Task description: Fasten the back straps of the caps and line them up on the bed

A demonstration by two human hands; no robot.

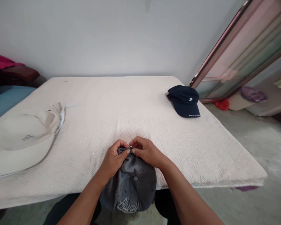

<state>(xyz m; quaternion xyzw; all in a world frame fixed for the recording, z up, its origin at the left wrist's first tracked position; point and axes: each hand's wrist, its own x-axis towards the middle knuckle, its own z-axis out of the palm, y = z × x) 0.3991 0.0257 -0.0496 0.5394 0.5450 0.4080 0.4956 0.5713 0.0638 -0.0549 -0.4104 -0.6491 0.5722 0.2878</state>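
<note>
A dark grey baseball cap (142, 178) with white lettering on its front hangs over the near edge of the bed, its crown toward me. My left hand (114, 157) pinches the cap's back edge between thumb and fingers. Close beside it, my right hand (146, 150) pinches the same edge at the strap, thumb on top. Both thumbs nearly meet over the small fastening, whose details are hidden by the fingers. The cap's brim is mostly out of sight below the lettering.
A cream cap (25, 137) with loose straps lies at the left of the white bedspread (103, 103). A navy cap (184, 100) rests at the far right, near a sliding door (222, 47). Beyond the right edge is concrete floor (259, 140). Blue fabric (11, 95) lies at far left.
</note>
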